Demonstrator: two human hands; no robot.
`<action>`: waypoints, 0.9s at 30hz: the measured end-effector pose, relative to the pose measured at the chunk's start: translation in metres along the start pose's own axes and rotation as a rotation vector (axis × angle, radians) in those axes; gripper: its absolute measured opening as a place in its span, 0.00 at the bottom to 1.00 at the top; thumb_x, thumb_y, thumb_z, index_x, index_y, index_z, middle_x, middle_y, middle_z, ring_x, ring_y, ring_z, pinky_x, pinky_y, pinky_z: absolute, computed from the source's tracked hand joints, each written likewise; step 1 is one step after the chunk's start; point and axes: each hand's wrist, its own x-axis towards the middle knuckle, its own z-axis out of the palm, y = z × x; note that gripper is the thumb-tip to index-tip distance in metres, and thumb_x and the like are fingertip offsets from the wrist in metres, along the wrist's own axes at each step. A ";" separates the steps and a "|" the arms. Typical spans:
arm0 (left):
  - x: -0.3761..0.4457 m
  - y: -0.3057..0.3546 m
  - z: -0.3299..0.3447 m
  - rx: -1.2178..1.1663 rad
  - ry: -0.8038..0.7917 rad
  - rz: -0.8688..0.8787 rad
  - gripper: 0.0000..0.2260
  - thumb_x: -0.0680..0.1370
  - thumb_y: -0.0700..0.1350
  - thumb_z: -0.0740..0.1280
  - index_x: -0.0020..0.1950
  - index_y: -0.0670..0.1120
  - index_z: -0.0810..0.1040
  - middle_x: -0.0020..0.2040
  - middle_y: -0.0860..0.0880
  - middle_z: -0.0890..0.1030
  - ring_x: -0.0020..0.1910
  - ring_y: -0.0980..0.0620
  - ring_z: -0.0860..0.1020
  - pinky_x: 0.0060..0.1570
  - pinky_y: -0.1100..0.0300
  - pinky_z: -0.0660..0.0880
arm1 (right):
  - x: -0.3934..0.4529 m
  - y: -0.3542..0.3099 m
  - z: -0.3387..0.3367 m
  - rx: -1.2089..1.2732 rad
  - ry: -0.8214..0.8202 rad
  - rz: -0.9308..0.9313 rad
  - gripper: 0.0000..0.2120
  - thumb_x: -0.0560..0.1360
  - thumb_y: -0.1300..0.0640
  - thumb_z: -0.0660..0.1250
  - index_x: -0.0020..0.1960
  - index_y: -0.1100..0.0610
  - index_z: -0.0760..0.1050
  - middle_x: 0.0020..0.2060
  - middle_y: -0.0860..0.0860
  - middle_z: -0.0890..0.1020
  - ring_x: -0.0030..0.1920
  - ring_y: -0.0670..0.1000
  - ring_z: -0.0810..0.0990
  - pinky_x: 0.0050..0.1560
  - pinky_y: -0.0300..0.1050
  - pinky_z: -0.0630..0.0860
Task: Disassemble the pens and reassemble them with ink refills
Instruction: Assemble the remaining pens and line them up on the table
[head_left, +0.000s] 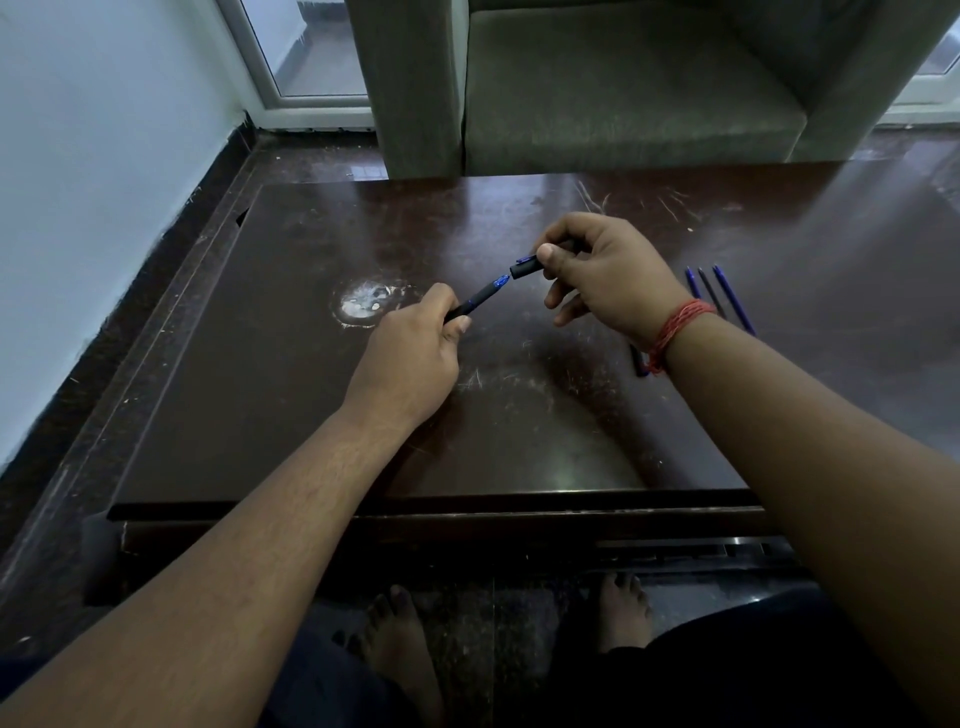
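My left hand (415, 348) grips a black pen body (475, 300) with a blue tip that points up and to the right, held above the dark wooden table (249, 374). My right hand (602, 275) pinches a short black pen cap (525, 268) with a blue clip between thumb and fingers. The cap's open end faces the pen's tip with a small gap between them. Three more pens (714, 291), blue and dark, lie side by side on the table behind my right wrist. Another dark pen part (638, 361) pokes out from under that wrist.
A worn pale ring mark (363, 304) sits on the tabletop left of my hands. A grey-green armchair (623, 88) stands just beyond the table's far edge. A white wall runs along the left. My bare feet (400, 639) rest on the floor under the near edge.
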 end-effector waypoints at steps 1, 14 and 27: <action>0.000 0.001 0.000 -0.001 -0.004 0.003 0.05 0.82 0.44 0.63 0.48 0.45 0.71 0.33 0.50 0.74 0.30 0.50 0.73 0.29 0.55 0.68 | -0.001 -0.001 0.001 -0.008 -0.004 -0.002 0.05 0.81 0.61 0.63 0.51 0.61 0.77 0.40 0.54 0.77 0.34 0.49 0.81 0.31 0.46 0.82; -0.003 0.007 0.001 -0.053 -0.008 0.015 0.05 0.82 0.43 0.63 0.47 0.48 0.70 0.32 0.52 0.73 0.29 0.53 0.71 0.27 0.63 0.62 | -0.009 -0.006 0.031 0.162 0.028 -0.007 0.06 0.78 0.65 0.67 0.52 0.60 0.70 0.43 0.56 0.76 0.41 0.52 0.83 0.36 0.47 0.83; -0.008 0.013 0.001 -0.091 0.057 -0.028 0.06 0.81 0.40 0.64 0.44 0.44 0.69 0.29 0.53 0.70 0.27 0.55 0.69 0.26 0.62 0.62 | -0.015 -0.010 0.056 0.206 0.205 -0.006 0.10 0.78 0.64 0.67 0.46 0.56 0.66 0.39 0.53 0.78 0.34 0.49 0.80 0.32 0.43 0.81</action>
